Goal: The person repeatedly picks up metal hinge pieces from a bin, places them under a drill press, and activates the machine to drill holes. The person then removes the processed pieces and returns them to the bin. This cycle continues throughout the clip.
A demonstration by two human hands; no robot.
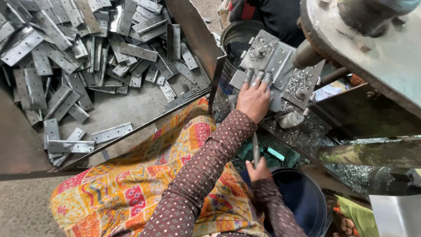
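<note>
Pressing flat on a grey metal hinge plate (274,61), the left hand (253,98) lay with fingers spread and extended, not curled around anything — the plate sat on the machine bed (302,131) at centre right, under a round steel spindle (305,55). Silvery metal shavings (299,80) covered the plate's right half and the dark bed around it. The right hand (259,171), nearer, was clenched around a thin metal rod (255,149) that stood nearly upright. Both sleeves were brown with small dots; a yellow patterned cloth (144,175) covered the lap.

Surface and room: bare concrete floor (118,107), far left, heaped with loose grey hinges (79,48), several more scattered nearer (70,142). A rusted angle-iron frame (193,33) fenced the heap off from the machine. A dark round drum (237,37) stood just beyond the plate; a dark blue bucket (302,197) stood near right, beside the right hand. Another person's dark garment (272,15) showed at the far edge.
</note>
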